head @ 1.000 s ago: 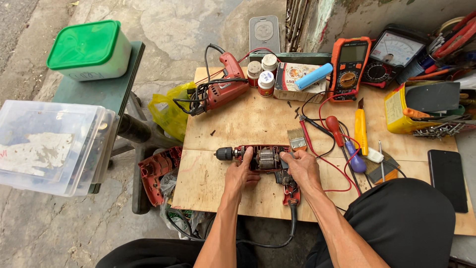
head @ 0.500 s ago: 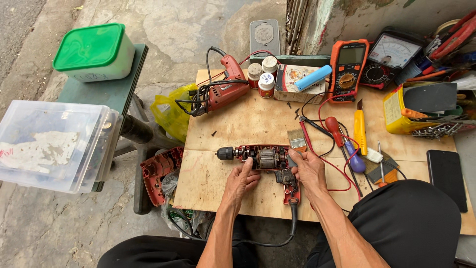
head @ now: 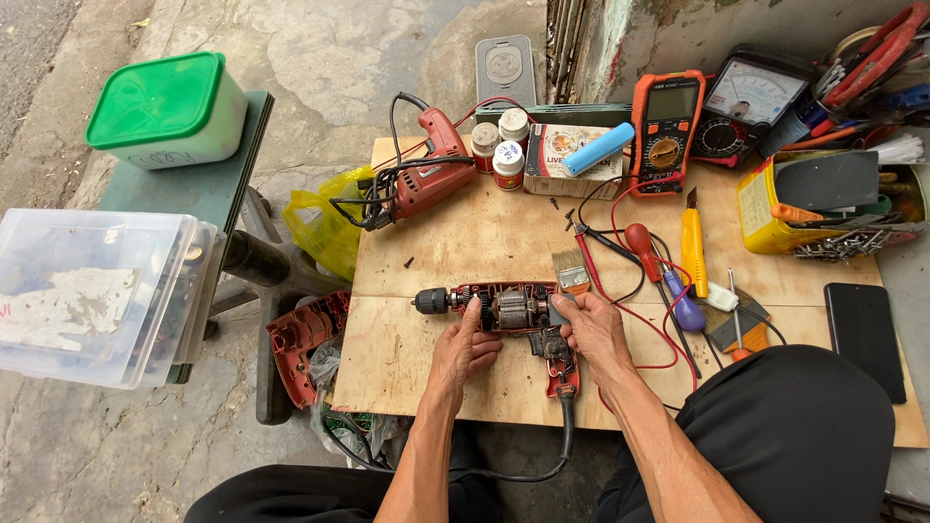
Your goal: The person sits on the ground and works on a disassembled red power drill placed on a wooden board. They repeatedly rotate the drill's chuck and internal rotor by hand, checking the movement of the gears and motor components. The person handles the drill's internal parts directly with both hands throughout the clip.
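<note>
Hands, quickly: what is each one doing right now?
Left hand: fingers curled on the opened drill near its motor.
Right hand: gripping the drill's rear end.

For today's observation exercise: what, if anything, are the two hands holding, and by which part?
Both hold the opened drill lying on the board: the left hand at its motor section near the chuck, the right hand at its rear end above the handle.
</note>
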